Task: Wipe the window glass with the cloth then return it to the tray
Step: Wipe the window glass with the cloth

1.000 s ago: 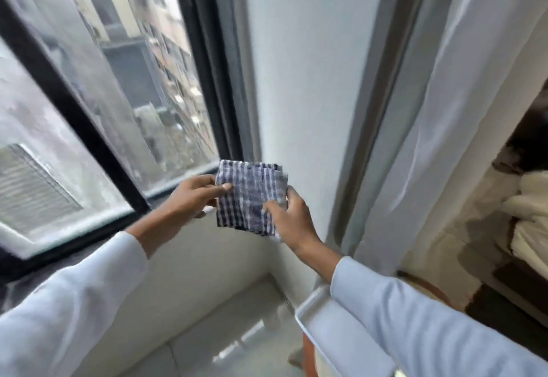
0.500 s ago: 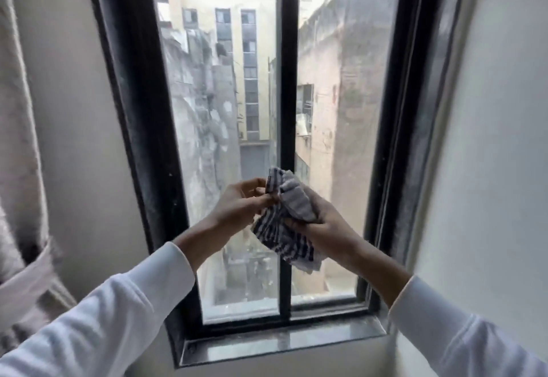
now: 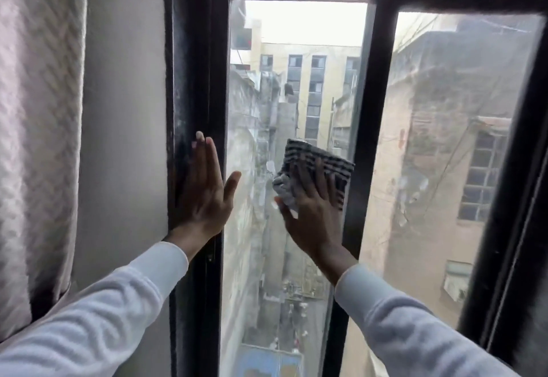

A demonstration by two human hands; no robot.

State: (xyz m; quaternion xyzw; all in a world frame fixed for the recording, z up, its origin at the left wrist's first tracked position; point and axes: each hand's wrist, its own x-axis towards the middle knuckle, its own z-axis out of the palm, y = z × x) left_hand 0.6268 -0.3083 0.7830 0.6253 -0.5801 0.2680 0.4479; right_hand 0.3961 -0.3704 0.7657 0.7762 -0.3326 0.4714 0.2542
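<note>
A blue-and-white checked cloth (image 3: pixel 314 157) lies flat against the left pane of window glass (image 3: pixel 284 80), near the black middle bar. My right hand (image 3: pixel 311 213) presses on the cloth with spread fingers and covers its lower part. My left hand (image 3: pixel 204 189) rests open and flat on the black left window frame (image 3: pixel 192 80), its thumb reaching over the glass. The tray is out of view.
A pale patterned curtain (image 3: pixel 38 139) hangs at the far left beside a strip of white wall (image 3: pixel 124 109). A black middle bar (image 3: pixel 370 109) separates the left pane from a second pane (image 3: pixel 444 154) on the right. Buildings show outside.
Both hands held the bunched cloth in front of the window before. Now the left hand has let go and rests on the frame, while the right hand presses the cloth higher on the glass.
</note>
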